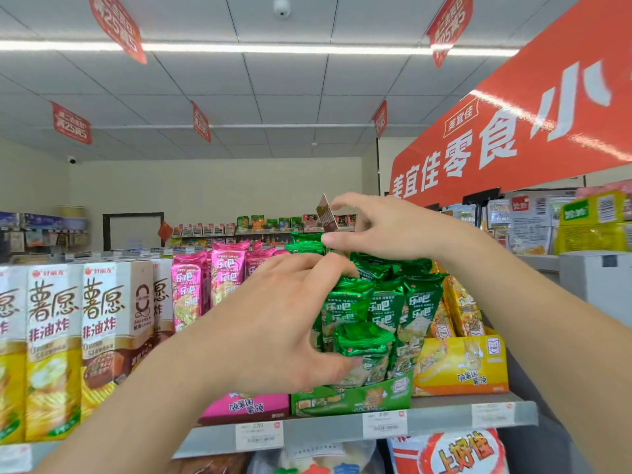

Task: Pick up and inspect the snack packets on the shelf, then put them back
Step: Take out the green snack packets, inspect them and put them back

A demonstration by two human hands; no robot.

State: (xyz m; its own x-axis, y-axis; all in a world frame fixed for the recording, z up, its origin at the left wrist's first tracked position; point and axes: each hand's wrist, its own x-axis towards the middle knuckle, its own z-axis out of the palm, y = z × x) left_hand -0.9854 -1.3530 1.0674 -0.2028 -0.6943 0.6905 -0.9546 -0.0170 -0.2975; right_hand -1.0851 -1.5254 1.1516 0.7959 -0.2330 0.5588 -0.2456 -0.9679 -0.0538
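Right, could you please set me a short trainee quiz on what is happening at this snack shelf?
1. True or false: the left hand holds a pink packet.
2. Which colour is the display box directly right of the green display box? A pink, B yellow, C blue.
3. Fill in: the small packet in the right hand grip is ____ in colour.
Key: 1 false, it grips a green packet; 2 B; 3 brown.
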